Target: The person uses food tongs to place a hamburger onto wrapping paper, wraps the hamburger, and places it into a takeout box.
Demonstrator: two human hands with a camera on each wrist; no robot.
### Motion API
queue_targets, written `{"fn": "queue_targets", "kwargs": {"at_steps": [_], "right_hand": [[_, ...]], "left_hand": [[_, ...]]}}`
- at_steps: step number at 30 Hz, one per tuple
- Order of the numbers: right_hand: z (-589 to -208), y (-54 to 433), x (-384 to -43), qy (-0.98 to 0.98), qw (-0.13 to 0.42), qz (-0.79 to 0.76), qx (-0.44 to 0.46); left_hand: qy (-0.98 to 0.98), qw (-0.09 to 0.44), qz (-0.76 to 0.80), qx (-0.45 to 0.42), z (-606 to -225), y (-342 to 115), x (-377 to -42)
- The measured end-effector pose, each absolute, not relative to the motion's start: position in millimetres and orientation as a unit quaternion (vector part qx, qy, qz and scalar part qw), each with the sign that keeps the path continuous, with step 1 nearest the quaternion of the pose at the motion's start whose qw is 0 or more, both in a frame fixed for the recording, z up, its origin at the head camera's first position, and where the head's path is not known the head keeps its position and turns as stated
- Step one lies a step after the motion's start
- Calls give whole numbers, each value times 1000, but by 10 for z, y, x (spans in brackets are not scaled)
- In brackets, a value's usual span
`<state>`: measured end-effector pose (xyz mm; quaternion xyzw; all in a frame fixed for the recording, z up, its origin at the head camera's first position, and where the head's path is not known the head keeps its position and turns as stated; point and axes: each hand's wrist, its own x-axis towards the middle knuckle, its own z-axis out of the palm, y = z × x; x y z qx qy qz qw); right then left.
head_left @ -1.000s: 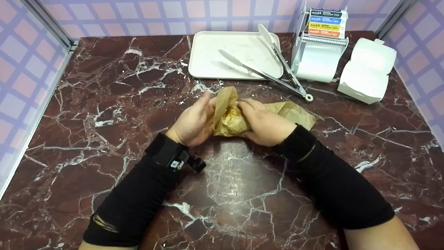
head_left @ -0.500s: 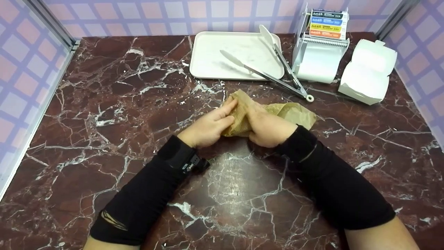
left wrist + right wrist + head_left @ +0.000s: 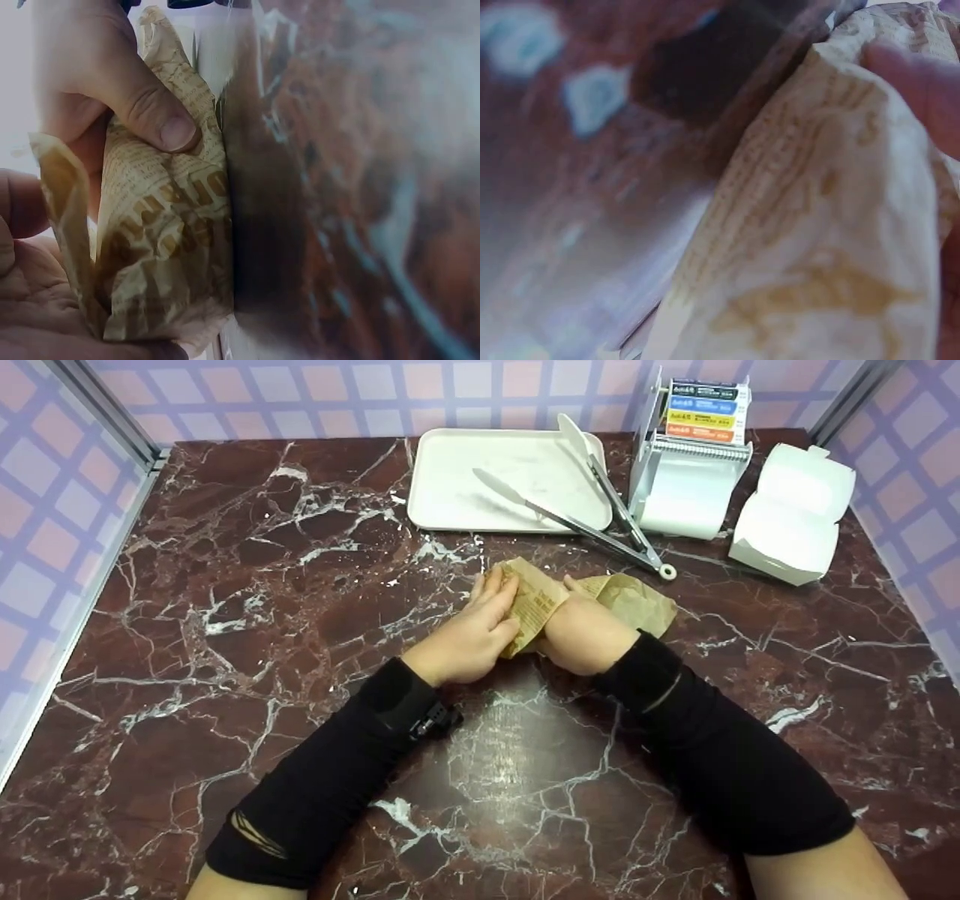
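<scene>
In front of the tray (image 3: 457, 454), the left hand (image 3: 472, 634), straight-fingered, presses freshly folded paper (image 3: 535, 604) gripped by the right hand (image 3: 589, 634); contents now covered, the wrapping apparently advances.

Head view: looks forward and down over the worktop (image 3: 187, 645), set back far enough to take in the left hand (image 3: 465, 641), the right hand (image 3: 589, 634) and the checked wall (image 3: 375, 390). Left wrist view: close to the paper wrapper (image 3: 535, 601) and turned sideways (the worktop stands along its right side). Right wrist view: likewise close, slanted, paper wrapper rightward, worktop leftward. All three share the paper wrapper.
</scene>
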<state>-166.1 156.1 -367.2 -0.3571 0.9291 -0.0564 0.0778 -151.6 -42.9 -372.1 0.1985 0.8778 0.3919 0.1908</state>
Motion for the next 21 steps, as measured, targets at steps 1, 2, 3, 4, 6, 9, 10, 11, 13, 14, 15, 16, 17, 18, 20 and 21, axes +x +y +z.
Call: {"fn": "queue_targets", "kwargs": {"at_steps": [1, 2, 3, 4, 6, 9, 10, 11, 13, 14, 15, 16, 17, 18, 20, 21], "right_hand": [[-3671, 1557, -1661, 929, 78, -55, -359], [-3672, 1553, -1661, 929, 79, -56, -358], [-3672, 1550, -1663, 930, 82, -61, -353], [-3671, 1548, -1666, 932, 84, -69, -345], [-3666, 1552, -1673, 939, 86, -81, -324], [-3653, 1563, -1689, 949, 92, -89, -288], [-3650, 1568, -1693, 951, 93, -90, -280], [-3647, 1573, -1696, 953, 95, -89, -275], [-3650, 1578, -1701, 953, 94, -81, -275], [-3649, 1578, -1702, 953, 92, -77, -277], [-3650, 1579, -1701, 953, 92, -74, -278], [-3650, 1577, -1700, 953, 92, -71, -278], [-3651, 1574, -1700, 954, 93, -69, -278], [-3652, 1569, -1703, 954, 93, -67, -277], [-3646, 1558, -1706, 955, 98, -68, -272], [-3646, 1553, -1710, 955, 101, -67, -270]], "left_hand": [[880, 191, 386, 199, -3719, -423, -1517], [883, 191, 380, 200, -3718, -420, -1519], [885, 192, 374, 200, -3719, -416, -1523], [888, 192, 366, 201, -3718, -414, -1523], [894, 192, 352, 201, -3722, -407, -1527], [898, 195, 340, 201, -3731, -391, -1532], [898, 195, 339, 201, -3733, -381, -1532], [898, 195, 340, 200, -3734, -369, -1533], [898, 192, 342, 197, -3730, -343, -1533], [899, 192, 343, 195, -3727, -332, -1534], [899, 192, 342, 193, -3722, -323, -1537], [900, 193, 341, 192, -3718, -319, -1545], [901, 195, 338, 191, -3710, -322, -1556], [901, 198, 335, 190, -3702, -331, -1573], [902, 202, 325, 199, -3690, -370, -1624], [901, 204, 320, 208, -3687, -400, -1656]]}}
